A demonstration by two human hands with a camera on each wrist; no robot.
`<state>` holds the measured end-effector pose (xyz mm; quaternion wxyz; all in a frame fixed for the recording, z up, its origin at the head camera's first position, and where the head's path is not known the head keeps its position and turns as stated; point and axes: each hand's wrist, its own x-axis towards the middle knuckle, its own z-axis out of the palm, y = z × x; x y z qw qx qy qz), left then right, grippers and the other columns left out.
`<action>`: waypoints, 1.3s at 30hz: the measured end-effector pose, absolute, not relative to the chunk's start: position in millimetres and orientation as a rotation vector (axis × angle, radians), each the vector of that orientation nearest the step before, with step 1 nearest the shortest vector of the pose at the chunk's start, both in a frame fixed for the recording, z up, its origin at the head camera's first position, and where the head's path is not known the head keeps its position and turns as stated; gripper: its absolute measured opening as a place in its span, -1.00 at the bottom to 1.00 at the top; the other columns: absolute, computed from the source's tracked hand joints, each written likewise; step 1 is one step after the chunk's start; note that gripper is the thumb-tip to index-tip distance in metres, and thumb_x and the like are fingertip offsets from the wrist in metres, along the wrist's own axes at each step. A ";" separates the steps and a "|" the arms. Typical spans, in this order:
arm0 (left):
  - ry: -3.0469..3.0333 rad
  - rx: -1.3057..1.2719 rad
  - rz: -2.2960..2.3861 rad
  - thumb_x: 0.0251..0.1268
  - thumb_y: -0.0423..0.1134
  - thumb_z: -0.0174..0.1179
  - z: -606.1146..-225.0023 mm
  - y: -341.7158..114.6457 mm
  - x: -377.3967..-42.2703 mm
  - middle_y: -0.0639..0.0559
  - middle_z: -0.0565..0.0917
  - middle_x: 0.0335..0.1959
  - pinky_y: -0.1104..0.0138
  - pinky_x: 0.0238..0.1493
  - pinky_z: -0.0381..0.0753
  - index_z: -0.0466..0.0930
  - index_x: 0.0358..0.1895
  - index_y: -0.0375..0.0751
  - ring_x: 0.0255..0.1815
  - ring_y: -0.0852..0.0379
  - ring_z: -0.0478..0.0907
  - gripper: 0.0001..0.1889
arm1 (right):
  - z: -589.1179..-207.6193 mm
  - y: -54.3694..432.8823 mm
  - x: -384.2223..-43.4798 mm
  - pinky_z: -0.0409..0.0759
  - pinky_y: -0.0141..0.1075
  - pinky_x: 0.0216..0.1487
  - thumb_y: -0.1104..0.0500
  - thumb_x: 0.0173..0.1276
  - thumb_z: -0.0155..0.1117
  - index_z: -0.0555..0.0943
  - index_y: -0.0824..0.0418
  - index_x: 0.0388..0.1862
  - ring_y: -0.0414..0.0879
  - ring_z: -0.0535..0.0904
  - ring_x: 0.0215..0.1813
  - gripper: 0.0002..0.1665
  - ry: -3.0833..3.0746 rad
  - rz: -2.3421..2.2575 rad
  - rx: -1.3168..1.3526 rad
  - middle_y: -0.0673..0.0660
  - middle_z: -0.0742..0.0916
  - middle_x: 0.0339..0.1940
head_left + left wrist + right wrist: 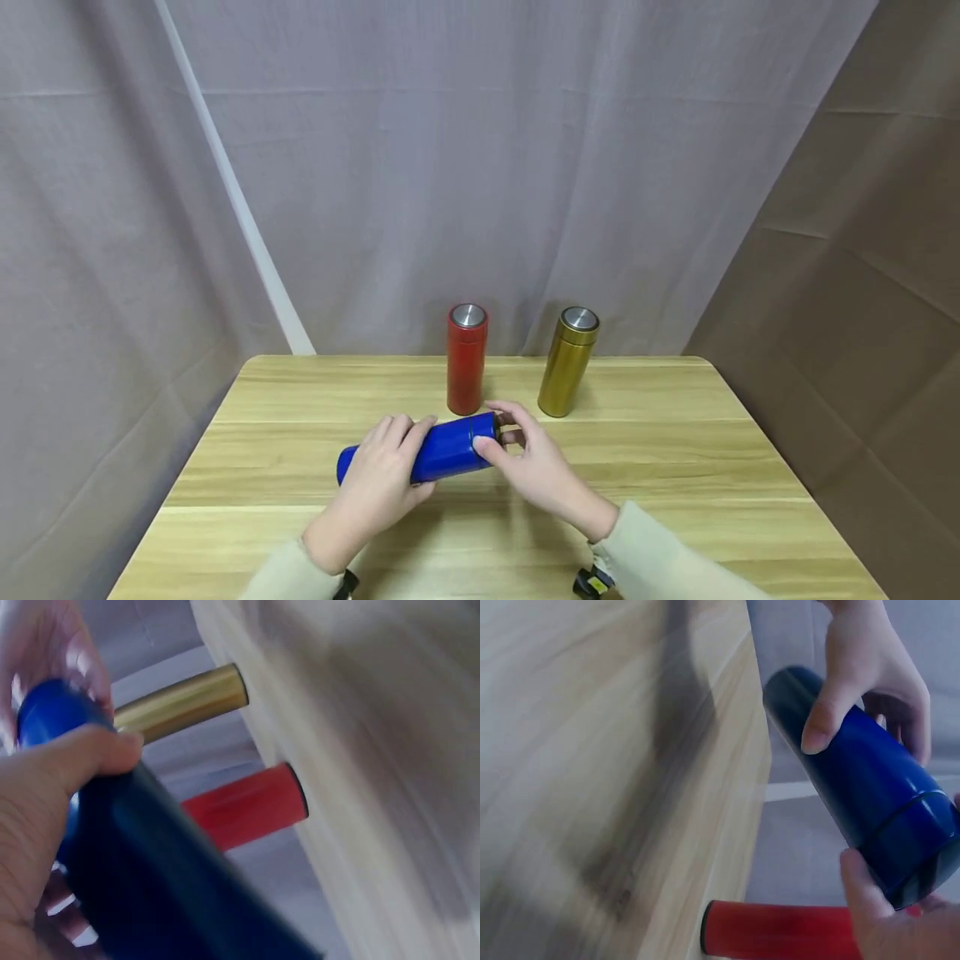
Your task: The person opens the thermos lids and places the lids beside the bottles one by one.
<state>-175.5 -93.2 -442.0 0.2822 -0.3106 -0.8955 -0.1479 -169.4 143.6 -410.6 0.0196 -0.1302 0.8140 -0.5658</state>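
Observation:
A blue thermos flask (453, 448) lies tilted nearly sideways in both hands, held above the table with its capped end to the right. My left hand (387, 468) grips its body, the thumb (112, 750) across the near side and fingers over the top. At the other end my right hand (534, 467) holds the cap (483, 427) between thumb and fingers. The right wrist view shows a seam line between the cap and the blue body (862, 765). Part of the body is hidden under the left hand.
Behind the hands, a red thermos flask (467, 367) stands upright on the wooden table (300, 392). To its right stands a gold thermos flask (568, 367). Both have silver-topped lids. A grey curtain (480, 183) hangs behind the table's far edge.

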 end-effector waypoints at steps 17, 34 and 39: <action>-2.243 -0.818 -0.417 -0.29 0.00 0.54 -445.5 -80.3 -171.5 -0.08 0.68 -0.05 0.08 -0.07 0.62 0.57 0.11 -0.26 -0.11 -0.06 0.62 -0.24 | -406.4 137.4 -171.9 0.64 -0.25 -0.28 0.02 0.18 0.46 0.55 0.07 -0.09 -0.07 0.65 -0.26 -0.62 2.599 -1.853 -0.384 0.08 0.64 -0.17; -2.440 -0.913 -0.492 -0.30 0.15 0.51 -436.6 -84.7 -174.3 0.05 0.70 -0.06 0.12 -0.27 0.64 0.61 0.09 -0.13 -0.14 0.05 0.62 -0.25 | -417.5 153.0 -176.6 0.60 -0.27 -0.18 -0.19 0.10 0.47 0.54 -0.12 -0.02 -0.19 0.56 -0.14 -0.50 2.866 -1.539 -0.786 -0.15 0.60 -0.13; -2.633 -0.946 -0.669 -0.24 0.19 0.52 -431.4 -88.7 -174.2 0.15 0.65 0.02 0.13 -0.08 0.57 0.56 0.16 -0.02 -0.02 0.12 0.54 -0.23 | -417.5 161.0 -177.8 0.61 -0.32 -0.24 -0.19 0.11 0.47 0.50 -0.14 0.07 -0.20 0.54 -0.18 -0.43 2.835 -1.405 -1.029 -0.18 0.56 -0.15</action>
